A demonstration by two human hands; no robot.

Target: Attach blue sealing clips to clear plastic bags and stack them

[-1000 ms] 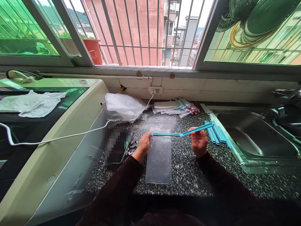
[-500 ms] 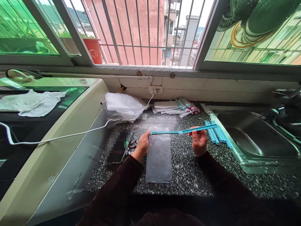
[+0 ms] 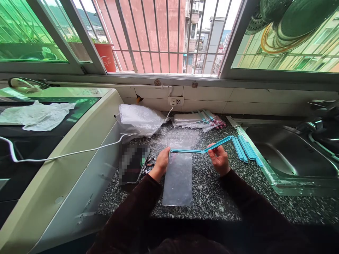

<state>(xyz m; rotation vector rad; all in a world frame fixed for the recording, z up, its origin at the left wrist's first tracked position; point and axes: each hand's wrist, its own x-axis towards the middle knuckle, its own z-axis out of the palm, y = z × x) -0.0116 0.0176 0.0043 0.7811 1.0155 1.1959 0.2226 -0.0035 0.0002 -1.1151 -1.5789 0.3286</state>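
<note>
A clear plastic bag lies flat on the speckled counter in front of me. A long blue sealing clip, hinged open, runs across the bag's top edge. My left hand pinches the clip's left end and the bag's top corner. My right hand grips the clip near its hinge, with the free half angling up to the right. A pile of several more blue clips lies just right of my right hand.
A steel sink is set into the counter on the right. Filled bags with clips are stacked by the wall. A crumpled plastic sheet, a phone on a white cable and a white appliance sit to the left.
My right hand has slid left along the clip towards the bag. The clip's free half now tilts up more steeply. My left hand has stayed put.
</note>
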